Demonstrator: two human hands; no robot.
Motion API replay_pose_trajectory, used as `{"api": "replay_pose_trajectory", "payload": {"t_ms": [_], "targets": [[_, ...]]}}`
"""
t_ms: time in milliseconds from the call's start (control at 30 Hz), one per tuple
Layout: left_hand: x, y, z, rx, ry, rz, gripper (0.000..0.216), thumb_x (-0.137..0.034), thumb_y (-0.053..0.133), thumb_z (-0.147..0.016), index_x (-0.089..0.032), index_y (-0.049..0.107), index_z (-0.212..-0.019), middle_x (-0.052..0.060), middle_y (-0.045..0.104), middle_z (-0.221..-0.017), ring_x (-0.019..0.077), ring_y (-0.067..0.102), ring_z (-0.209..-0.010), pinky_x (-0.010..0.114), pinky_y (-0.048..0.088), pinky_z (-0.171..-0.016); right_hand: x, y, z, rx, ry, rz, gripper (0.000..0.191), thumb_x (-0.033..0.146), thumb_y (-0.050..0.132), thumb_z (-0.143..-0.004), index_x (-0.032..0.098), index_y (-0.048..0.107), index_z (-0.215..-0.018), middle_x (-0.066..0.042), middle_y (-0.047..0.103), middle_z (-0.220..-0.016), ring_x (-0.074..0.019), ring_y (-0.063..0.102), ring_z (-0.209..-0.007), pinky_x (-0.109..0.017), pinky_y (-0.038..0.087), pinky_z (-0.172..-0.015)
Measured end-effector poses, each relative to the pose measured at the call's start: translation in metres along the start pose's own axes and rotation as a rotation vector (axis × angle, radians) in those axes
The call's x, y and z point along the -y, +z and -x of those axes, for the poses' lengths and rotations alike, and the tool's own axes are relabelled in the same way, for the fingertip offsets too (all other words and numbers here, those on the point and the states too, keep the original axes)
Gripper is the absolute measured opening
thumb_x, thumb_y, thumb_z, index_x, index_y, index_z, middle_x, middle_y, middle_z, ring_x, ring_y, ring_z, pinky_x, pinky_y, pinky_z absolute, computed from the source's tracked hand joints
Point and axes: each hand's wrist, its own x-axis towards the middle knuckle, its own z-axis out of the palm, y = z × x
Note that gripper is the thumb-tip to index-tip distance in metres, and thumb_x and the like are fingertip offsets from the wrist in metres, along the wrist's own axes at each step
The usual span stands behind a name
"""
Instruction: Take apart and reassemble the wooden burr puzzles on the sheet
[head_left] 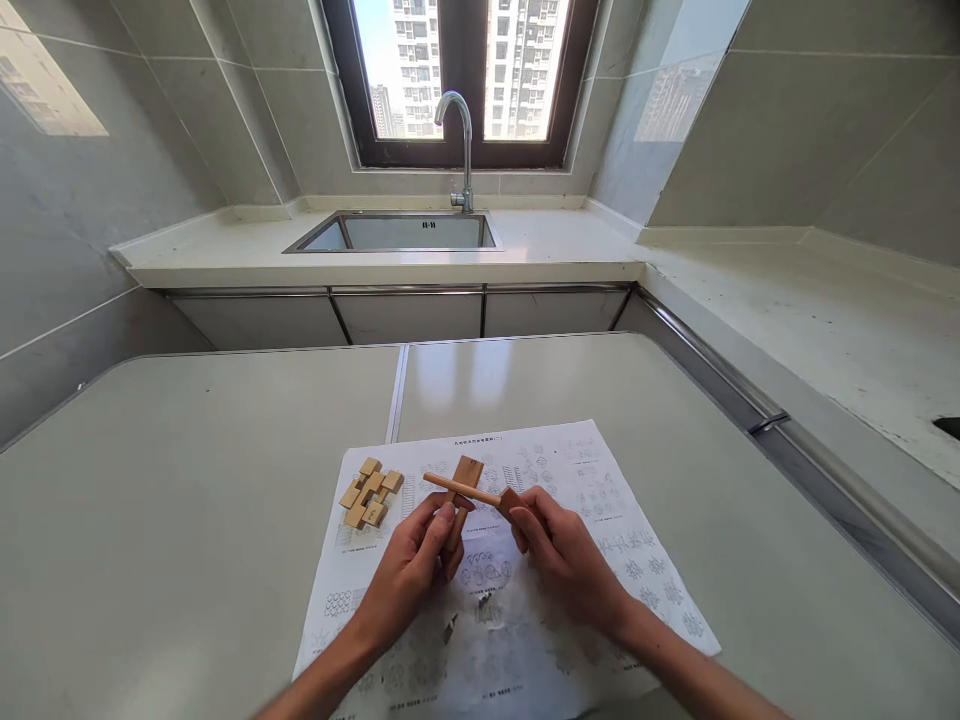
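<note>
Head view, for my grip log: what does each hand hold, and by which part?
The left hand holds the upright wooden bar by its lower end; the right hand holds the slim wooden stick by its right end, crossing the bar.

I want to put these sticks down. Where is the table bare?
Bare table left of the paper sheet, right of it, and beyond it toward the counter. Crowded on the sheet: block puzzle, left hand and right hand holding sticks.

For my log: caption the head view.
Left hand and right hand hold two crossed tan wooden bars over printed white sheet.
</note>
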Motion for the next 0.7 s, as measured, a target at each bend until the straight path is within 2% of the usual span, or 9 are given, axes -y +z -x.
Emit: {"api": "replay_pose_trajectory", "payload": {"t_ms": [167,300,433,600,700], "targets": [[0.0014,-0.0004,-0.0005,0.010,0.009,-0.007,0.043,-0.060,0.053,-0.104,-0.018,0.057,-0.097,-0.007,0.037,-0.066,0.0105,0.035,-0.055,0.026,0.027,-0.053,0.0010,-0.0018,-0.0020,0.006,0.053,-0.121,0.042,0.058,0.043,-0.110,0.023,0.059,-0.093,0.003,0.053,-0.070,-0.0154,0.047,-0.059,-0.028,0.040,-0.056],[0.0032,-0.0017,-0.0001,0.009,0.004,-0.012,0.041,-0.058,0.052,-0.106,-0.019,0.054,-0.092,-0.007,0.037,-0.066,0.0105,0.036,-0.056,0.027,0.028,-0.054,0.0023,-0.0043,-0.0032,-0.022,0.081,-0.177,0.043,0.060,0.055,-0.105,0.022,0.063,-0.087,0.001,0.060,-0.069,-0.0156,0.052,-0.060,-0.029,0.042,-0.059],[0.0064,-0.0033,-0.0001,0.015,0.003,-0.002,0.041,-0.056,0.051,-0.107,-0.020,0.049,-0.088,-0.007,0.037,-0.067,0.0101,0.036,-0.057,0.027,0.028,-0.055,0.0023,-0.0050,-0.0038,-0.059,0.088,-0.220,0.045,0.060,0.058,-0.104,0.022,0.062,-0.080,-0.001,0.063,-0.072,-0.0158,0.054,-0.061,-0.029,0.044,-0.061],[0.0066,-0.0031,-0.0008,0.021,0.010,0.003,0.040,-0.056,0.051,-0.107,-0.020,0.049,-0.089,-0.007,0.036,-0.068,0.0100,0.037,-0.057,0.026,0.029,-0.055,0.0049,-0.0075,-0.0059,-0.149,0.027,-0.162,0.046,0.060,0.061,-0.101,0.022,0.066,-0.077,-0.002,0.055,-0.082,-0.0170,0.050,-0.069,-0.029,0.042,-0.061],[0.0052,-0.0022,-0.0012,0.018,0.018,0.005,0.042,-0.057,0.052,-0.107,-0.020,0.048,-0.086,-0.007,0.037,-0.069,0.0095,0.038,-0.057,0.026,0.030,-0.056,0.0086,-0.0094,-0.0059,-0.125,0.123,-0.320,0.045,0.061,0.063,-0.099,0.022,0.059,-0.078,0.001,0.050,-0.075,-0.0157,0.047,-0.067,-0.028,0.041,-0.060]]}}
